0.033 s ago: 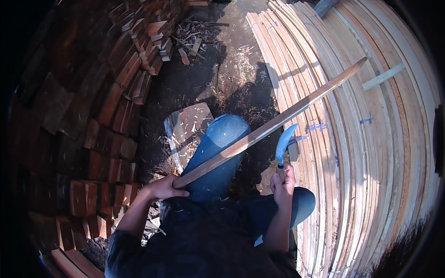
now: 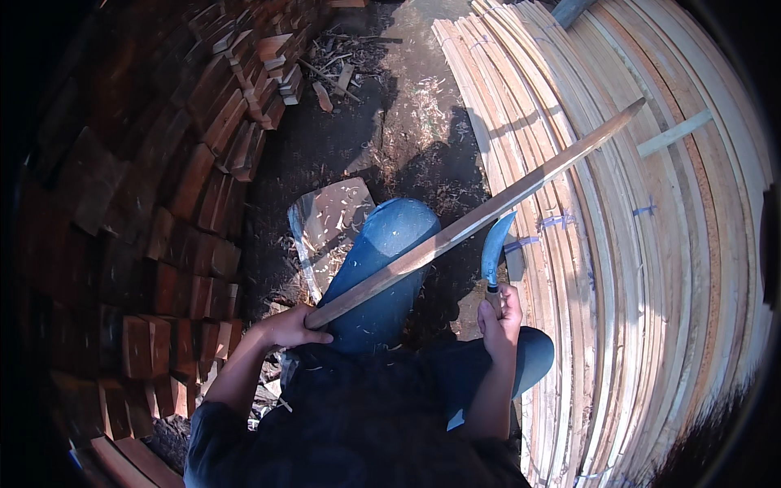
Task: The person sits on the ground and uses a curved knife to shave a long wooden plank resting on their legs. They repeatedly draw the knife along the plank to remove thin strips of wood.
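Wooden strip (image 2: 480,216): straight, mottled, left hand (image 2: 291,327); curved metal knife (image 2: 494,252), right hand (image 2: 501,315).

No readable text, no legible labels or brands, no numbers or signs made out.

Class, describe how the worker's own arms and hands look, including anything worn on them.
The left hand and right hand are ungloved. Both forearms are bare, with nothing visibly worn at the wrists. The dark sleeves end near the elbows.
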Tool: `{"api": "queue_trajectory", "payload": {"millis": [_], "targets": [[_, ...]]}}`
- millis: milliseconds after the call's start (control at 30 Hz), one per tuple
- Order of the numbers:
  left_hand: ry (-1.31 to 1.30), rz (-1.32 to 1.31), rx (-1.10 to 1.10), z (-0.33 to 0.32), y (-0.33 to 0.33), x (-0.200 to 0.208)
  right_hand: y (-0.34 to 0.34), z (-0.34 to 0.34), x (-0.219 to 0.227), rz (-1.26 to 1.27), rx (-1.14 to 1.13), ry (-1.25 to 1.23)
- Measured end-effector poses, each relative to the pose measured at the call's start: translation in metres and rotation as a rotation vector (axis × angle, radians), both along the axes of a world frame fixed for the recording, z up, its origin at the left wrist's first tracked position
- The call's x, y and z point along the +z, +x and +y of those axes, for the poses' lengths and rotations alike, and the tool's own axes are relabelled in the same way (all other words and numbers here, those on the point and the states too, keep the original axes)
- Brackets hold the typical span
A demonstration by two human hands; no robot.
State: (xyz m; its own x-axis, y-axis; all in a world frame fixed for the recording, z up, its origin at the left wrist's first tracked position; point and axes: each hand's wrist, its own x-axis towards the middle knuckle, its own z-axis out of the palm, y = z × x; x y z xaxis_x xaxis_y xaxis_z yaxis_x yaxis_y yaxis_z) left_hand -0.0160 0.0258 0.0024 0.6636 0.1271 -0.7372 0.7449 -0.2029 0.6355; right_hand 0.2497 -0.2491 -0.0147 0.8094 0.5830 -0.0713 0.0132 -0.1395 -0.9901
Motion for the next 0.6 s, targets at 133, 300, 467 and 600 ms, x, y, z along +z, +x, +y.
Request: {"api": "queue_trajectory", "payload": {"millis": [133, 300, 467, 600], "targets": [[-0.074, 0.024, 0.038, 0.001, 0.017, 0.003, 0.025, 0.006, 0.009, -0.064, -0.111, 0.066], [-0.055, 0.085, -0.038, 0.004, 0.034, 0.015, 0.052, -0.005, 0.027, -0.213, 0.229, 0.006], [-0.020, -0.019, 0.004, 0.003, 0.024, -0.008, 0.055, 0.005, 0.038, -0.366, 0.371, -0.257], [-0.024, 0.082, -0.023, 0.005, 0.025, -0.005, 0.057, -0.005, 0.032, -0.008, 0.094, -0.037]]}}
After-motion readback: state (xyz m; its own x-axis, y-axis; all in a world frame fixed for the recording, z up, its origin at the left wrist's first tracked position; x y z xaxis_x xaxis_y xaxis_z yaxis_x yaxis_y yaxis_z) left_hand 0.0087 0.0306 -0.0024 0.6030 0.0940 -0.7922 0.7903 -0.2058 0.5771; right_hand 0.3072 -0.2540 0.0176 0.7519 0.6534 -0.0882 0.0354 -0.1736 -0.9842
